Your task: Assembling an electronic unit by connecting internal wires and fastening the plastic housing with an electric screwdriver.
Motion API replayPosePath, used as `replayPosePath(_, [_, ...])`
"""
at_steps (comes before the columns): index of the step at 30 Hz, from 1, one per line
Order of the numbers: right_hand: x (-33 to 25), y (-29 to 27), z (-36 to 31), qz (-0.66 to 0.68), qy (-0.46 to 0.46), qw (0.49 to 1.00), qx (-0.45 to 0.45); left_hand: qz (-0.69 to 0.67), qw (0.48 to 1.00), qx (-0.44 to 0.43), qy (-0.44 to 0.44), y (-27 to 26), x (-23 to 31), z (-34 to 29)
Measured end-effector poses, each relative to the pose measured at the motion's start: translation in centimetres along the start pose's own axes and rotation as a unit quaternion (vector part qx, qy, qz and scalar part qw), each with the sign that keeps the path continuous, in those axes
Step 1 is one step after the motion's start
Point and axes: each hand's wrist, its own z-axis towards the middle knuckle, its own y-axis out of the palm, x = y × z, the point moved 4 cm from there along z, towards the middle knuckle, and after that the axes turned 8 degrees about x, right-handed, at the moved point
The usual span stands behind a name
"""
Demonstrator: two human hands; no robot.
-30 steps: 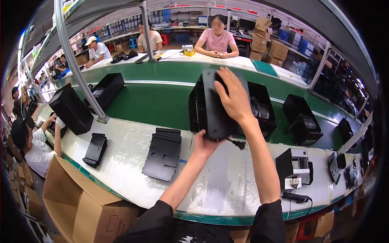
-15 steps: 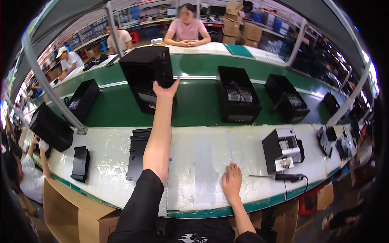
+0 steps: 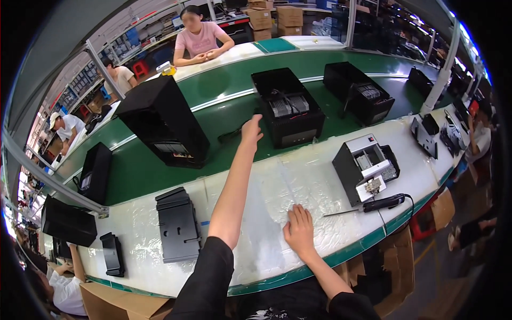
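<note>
My left hand (image 3: 252, 132) reaches over the green belt with its fingers apart, close to the left side of a black computer case (image 3: 296, 132). That case lies open-topped, showing grey parts and cables inside; whether my fingertips touch it, I cannot tell. A taller black case (image 3: 160, 114) stands upright to the left of my hand, with a dark cable (image 3: 230, 135) on the belt between them. My right hand (image 3: 300, 233) rests flat on the plastic-covered white table (image 3: 266, 234), fingers stretched out and holding nothing.
An electric screwdriver (image 3: 384, 202) lies to the right, below a black-and-silver metal unit (image 3: 354, 176). Black panels (image 3: 178, 229) and a smaller black part (image 3: 112, 256) are at the left. Another case (image 3: 360, 90) sits on the belt (image 3: 133, 178). A person in pink (image 3: 200, 42) sits opposite.
My left hand has come away from the tall case and moved right to the open-topped case. The view has turned right; my right hand stays on the table.
</note>
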Motion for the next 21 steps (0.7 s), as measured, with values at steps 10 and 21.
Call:
replayPosePath(10, [-0.4, 0.0, 0.0, 0.005, 0.011, 1.0, 0.011, 0.419, 0.902, -0.106, 0.017, 6.6, -1.6, 2.6])
replayPosePath(21, [0.4, -0.1, 0.1, 0.058, 0.031, 0.998, 0.021, 0.452, 0.871, -0.17, 0.089, 3.5, 7.7, -4.3])
